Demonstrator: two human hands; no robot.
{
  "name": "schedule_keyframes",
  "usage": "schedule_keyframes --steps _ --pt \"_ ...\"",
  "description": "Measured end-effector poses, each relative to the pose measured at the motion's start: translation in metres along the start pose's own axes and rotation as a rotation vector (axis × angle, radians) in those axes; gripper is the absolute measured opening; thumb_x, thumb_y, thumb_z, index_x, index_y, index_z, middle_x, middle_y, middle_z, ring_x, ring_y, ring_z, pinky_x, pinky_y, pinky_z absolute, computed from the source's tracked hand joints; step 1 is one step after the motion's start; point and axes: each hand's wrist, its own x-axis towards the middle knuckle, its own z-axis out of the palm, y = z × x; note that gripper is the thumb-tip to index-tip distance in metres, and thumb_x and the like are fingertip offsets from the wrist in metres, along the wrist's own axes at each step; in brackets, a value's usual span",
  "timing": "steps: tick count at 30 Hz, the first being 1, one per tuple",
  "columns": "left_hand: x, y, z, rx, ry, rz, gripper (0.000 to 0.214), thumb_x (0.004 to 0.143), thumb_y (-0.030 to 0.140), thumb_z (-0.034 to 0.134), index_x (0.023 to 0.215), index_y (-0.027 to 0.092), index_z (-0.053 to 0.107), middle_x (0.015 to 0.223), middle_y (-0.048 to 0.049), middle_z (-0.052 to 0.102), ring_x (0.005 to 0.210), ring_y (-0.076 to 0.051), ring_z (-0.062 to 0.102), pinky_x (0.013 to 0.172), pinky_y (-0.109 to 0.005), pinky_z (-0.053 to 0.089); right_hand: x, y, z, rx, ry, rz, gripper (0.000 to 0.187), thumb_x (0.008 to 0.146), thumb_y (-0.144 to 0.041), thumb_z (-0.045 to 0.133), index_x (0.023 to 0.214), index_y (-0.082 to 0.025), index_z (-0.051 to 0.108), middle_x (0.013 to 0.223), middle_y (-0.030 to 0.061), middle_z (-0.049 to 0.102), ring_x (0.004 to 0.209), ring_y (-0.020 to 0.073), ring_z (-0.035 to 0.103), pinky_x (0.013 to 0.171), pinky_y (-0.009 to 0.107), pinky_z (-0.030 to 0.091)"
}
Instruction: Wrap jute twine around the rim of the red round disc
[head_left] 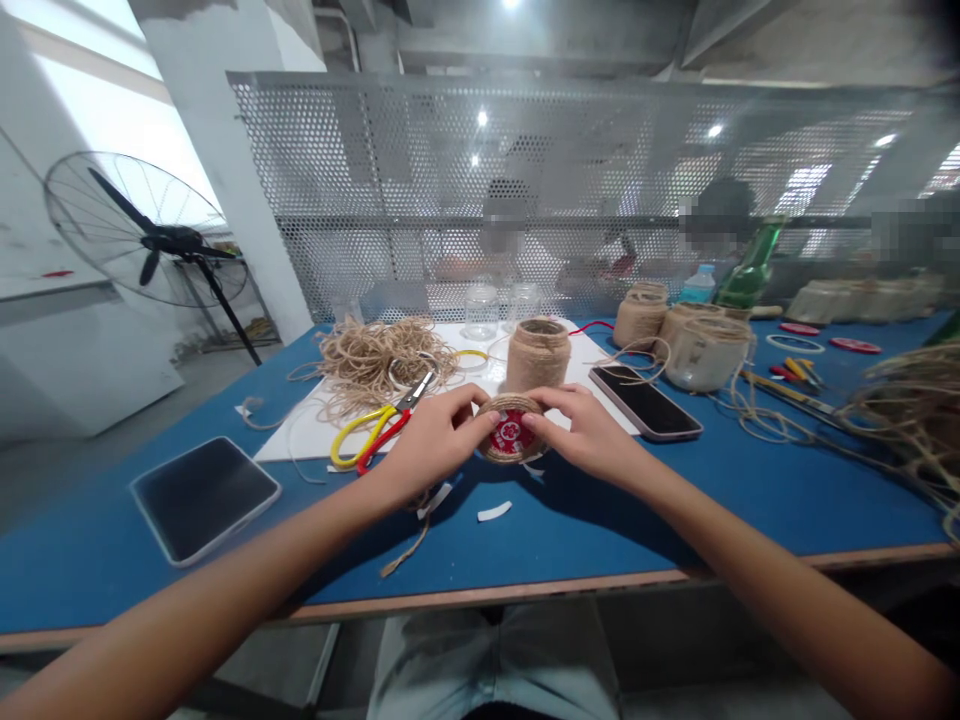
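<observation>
Between my two hands is a round lid (511, 436) with a red face bearing a white flower mark, its edge wound with twine. My left hand (450, 435) grips its left side, thumb on the red face. From the right, my right hand (581, 430) pinches it the same way. Just behind the lid stands a jar wrapped in twine (538, 355). Scissors (386, 420) with yellow and red handles lie left of my left hand, against a tangled heap of twine (382, 360). White paper strips (494, 512) and a short twine piece (405, 555) lie nearer to me.
A black tablet-like slab (206, 500) lies at left and a phone (645, 400) at right. Wrapped jars (705, 355), a green bottle (752, 265) and loose twine (892, 430) occupy the right. Clear glass jars (481, 312) stand before a perforated metal screen (420, 180).
</observation>
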Motion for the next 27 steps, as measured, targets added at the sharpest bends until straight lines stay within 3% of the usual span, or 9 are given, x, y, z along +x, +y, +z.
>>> schedule_keyframes --steps 7,12,17,20,24,27 --pt "0.0011 -0.0033 0.0021 -0.102 -0.027 -0.02 0.022 0.081 0.036 0.043 0.075 0.017 0.051 0.061 0.0033 0.051 0.056 -0.01 0.045 0.053 -0.02 0.03 0.0019 0.0015 -0.0006 0.045 0.006 0.018 0.022 0.086 -0.026 0.042 0.099 -0.02 0.059 0.094 0.0024 0.066 0.083 0.0164 0.058 0.082 0.032 0.038" --pt "-0.0035 -0.0003 0.0051 0.163 -0.016 0.027 0.028 0.081 0.039 0.043 0.066 0.017 0.052 0.057 0.0023 0.051 0.055 -0.011 0.045 0.053 -0.022 0.027 0.0007 0.003 0.0009 0.03 0.003 0.016 0.021 0.087 -0.026 0.04 0.096 -0.021 0.058 0.094 0.0023 0.066 0.085 0.0169 0.057 0.084 0.034 0.036" --pt "-0.0049 0.0025 0.0064 0.224 0.048 0.123 0.021 0.081 0.036 0.043 0.09 0.02 0.054 0.077 0.0002 0.058 0.063 -0.012 0.048 0.059 -0.022 0.032 -0.0011 -0.0007 0.0032 0.006 -0.076 -0.022 0.022 0.088 -0.027 0.038 0.096 -0.021 0.057 0.096 0.003 0.066 0.09 0.0186 0.056 0.09 0.041 0.029" --pt "-0.0038 0.0011 0.0068 0.218 0.048 0.164 0.019 0.081 0.034 0.043 0.086 0.019 0.054 0.076 -0.0006 0.054 0.067 -0.012 0.048 0.06 -0.022 0.033 -0.0011 -0.0033 0.0028 0.025 -0.099 -0.036 0.02 0.088 -0.026 0.039 0.095 -0.021 0.057 0.096 0.0029 0.066 0.09 0.0185 0.056 0.092 0.043 0.026" --pt "-0.0032 0.0004 0.0059 0.127 -0.047 0.055 0.018 0.081 0.034 0.043 0.085 0.019 0.052 0.059 0.0043 0.047 0.055 -0.011 0.044 0.053 -0.021 0.028 -0.0012 -0.0027 0.0015 0.031 -0.08 -0.01 0.02 0.087 -0.03 0.041 0.098 -0.021 0.056 0.098 0.0027 0.065 0.092 0.019 0.055 0.091 0.041 0.028" --pt "-0.0036 0.0015 0.0051 0.025 -0.052 0.006 0.014 0.082 0.031 0.042 0.08 0.019 0.049 0.056 0.0059 0.044 0.052 -0.009 0.042 0.051 -0.021 0.027 -0.0017 -0.0003 0.0013 0.026 -0.052 0.002 0.022 0.087 -0.031 0.041 0.099 -0.022 0.056 0.1 0.003 0.064 0.093 0.0195 0.055 0.089 0.04 0.03"
